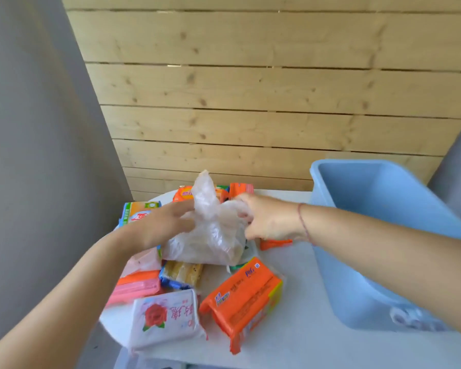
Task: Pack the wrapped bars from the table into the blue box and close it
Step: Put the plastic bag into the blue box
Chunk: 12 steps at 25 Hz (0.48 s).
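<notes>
Pale wooden planks back a white table; wrapped bars lie scattered there, beside the open blue box. The right hand grips a clear plastic bag; the left hand rests spread on it.

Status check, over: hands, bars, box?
Right hand grips crumpled clear plastic bag, left hand against it. Wrapped bars on white table. Blue plastic box open, no bars seen inside. Bag lies over pile.

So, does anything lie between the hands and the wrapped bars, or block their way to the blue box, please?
A crumpled clear plastic bag covers the pile's middle; the right hand grips it, the left hand touches it. The orange pack nearer lies uncovered, and the blue box stands open.
</notes>
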### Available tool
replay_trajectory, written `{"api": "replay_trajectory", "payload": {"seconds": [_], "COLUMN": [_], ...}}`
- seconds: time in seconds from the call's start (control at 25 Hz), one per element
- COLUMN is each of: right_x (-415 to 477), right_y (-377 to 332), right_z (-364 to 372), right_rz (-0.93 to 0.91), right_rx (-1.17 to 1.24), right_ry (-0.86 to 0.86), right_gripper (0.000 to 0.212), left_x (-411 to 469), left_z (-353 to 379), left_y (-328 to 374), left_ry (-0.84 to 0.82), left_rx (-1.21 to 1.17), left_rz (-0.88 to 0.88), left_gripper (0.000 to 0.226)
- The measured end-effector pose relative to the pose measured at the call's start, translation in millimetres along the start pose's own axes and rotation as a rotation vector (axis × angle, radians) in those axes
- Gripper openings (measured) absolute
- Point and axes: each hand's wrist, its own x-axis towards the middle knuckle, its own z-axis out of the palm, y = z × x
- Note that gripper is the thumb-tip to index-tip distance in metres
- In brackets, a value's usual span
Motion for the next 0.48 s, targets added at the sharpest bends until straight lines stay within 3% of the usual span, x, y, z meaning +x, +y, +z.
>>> {"api": "replay_trajectory", "payload": {"seconds": [0.08, 0.2, 0.36, 0.48], "right_x": [-1.5, 2.5, 1.0, -6.3], "right_y": [1.8, 1.2, 5.9, 3.3], "right_z": [18.5, 40.5, 45.2, 35.3], "right_rz": [0.066, 0.141, 0.177, 0.124], "right_rx": [-0.094, -0.178, 0.078, 0.184], "right_ry": [-0.055, 0.038, 0.173, 0.299], "right_gripper": [0.074, 0.092, 0.110, 0.111], "left_x": [-0.3, 12.4, 24.6, 25.2], "left_z": [9.3, 26.7, 27.8, 20.6], "left_y": [0.1, 7.3, 21.8, 44.7], "left_ry": [0.025, 0.223, 0.397, 0.468], "left_rx": [0.264, 0.328, 0.078, -0.147], "left_rz": [0.043, 0.077, 0.017, 0.052], "left_gripper": [0.028, 0.031, 0.025, 0.024]}}
